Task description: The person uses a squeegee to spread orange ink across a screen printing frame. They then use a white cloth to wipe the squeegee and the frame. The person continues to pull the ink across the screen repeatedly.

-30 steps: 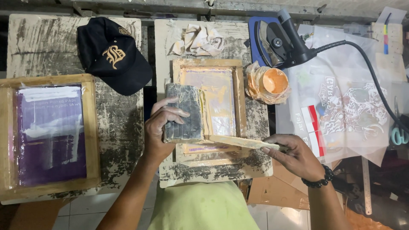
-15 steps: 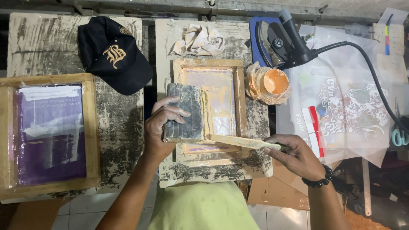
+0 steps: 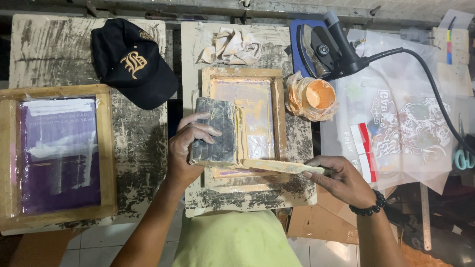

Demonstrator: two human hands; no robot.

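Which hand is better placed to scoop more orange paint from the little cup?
Probably the right hand: it holds the flat wooden stick, nearer the orange paint cup. The left hand grips the dark squeegee block.

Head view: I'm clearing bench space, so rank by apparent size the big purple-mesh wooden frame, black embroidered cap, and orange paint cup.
1. Purple-mesh wooden screen frame, clearly largest.
2. Black embroidered cap.
3. Orange paint cup, smallest.
All lie at similar depth, so the order seems safe.
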